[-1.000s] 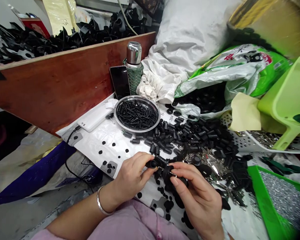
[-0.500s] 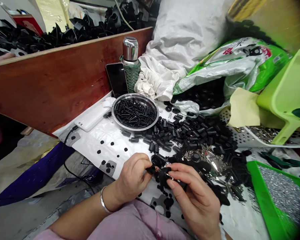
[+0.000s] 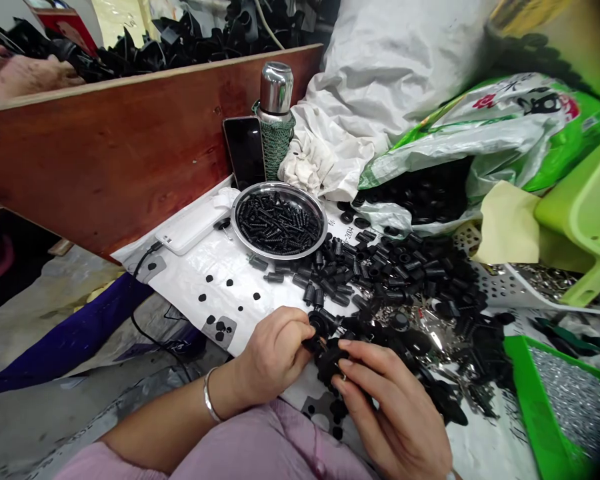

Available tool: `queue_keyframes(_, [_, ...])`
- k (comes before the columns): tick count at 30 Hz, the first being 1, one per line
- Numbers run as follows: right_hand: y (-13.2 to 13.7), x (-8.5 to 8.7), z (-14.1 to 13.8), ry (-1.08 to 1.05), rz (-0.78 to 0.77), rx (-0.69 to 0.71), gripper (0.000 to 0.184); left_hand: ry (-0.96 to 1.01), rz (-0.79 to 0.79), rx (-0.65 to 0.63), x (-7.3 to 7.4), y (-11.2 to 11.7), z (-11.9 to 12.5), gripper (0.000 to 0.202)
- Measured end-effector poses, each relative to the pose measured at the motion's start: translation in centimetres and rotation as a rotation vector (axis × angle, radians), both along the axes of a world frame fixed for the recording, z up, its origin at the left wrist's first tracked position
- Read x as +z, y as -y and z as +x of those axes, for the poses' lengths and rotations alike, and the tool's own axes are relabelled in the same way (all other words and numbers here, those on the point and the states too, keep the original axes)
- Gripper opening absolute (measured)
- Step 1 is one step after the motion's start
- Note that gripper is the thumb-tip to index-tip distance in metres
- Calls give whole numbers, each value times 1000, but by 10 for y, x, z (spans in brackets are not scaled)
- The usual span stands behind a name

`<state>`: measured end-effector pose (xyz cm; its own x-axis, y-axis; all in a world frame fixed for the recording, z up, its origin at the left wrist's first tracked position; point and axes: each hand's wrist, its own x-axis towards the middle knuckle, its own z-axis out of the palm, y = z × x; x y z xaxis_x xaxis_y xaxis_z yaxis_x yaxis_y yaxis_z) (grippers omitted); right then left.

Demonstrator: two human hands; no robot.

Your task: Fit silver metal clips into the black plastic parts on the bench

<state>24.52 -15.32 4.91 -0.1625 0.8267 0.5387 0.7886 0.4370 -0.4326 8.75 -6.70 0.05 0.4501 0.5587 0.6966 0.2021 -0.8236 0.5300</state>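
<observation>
My left hand [image 3: 275,353], with a silver bangle on its wrist, is closed in a pinch on a small black plastic part [image 3: 314,341], mostly covered by the fingers. Close beside it, my right hand [image 3: 395,407] grips a rounded black plastic part [image 3: 331,367] between thumb and fingers. A bit of shiny metal shows at that thumb tip. The two held parts are close together; whether they touch I cannot tell. Just beyond my hands lies a heap of black ribbed plastic sleeves [image 3: 400,263], with small metal pieces [image 3: 430,327] among them.
A steel bowl [image 3: 325,233] holds black ribbed screw-like pieces. Behind it stand a phone [image 3: 245,152] and a flask [image 3: 276,90]. A green tray [image 3: 525,393] of tiny silvery pieces is at right. Another person's hand [image 3: 33,79] is over the wooden partition [image 3: 105,153].
The view has shifted slightly, moving the scene rightward. My right fingers have closed further over the rounded part, and less metal shows. The other person's hand has come further into view.
</observation>
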Motion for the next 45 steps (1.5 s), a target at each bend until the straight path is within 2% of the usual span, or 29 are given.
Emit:
queue_keyframes(9, [1, 6, 2, 37, 58, 38, 24, 9, -17, -62, 1, 2, 0, 16])
queue_keyframes(16, [2, 1, 2, 1, -12, 8, 21, 1, -12, -52, 0, 3, -2, 18])
queue_keyframes(22, [0, 11, 2, 70, -37, 33, 17, -65, 23, -51, 0, 3, -5, 20])
queue_keyframes(26, [-1, 18, 3, 119, -61, 65, 15, -82, -20, -119, 2, 1, -8, 23])
queue_keyframes(30, [1, 18, 0, 178, -2, 34, 14, -65, -127, -155, 4, 0, -8, 27])
queue_keyframes(34, [0, 15, -4, 229, 29, -4, 14, -63, -70, -138, 6, 0, -6, 23])
queue_keyframes(39, [-9, 12, 1, 13, -166, 18, 14, -63, -132, -161, 8, -1, -4, 19])
queue_keyframes(45, [-14, 4, 8, -129, -192, -2, 14, -233, -135, -103, 7, -3, -4, 18])
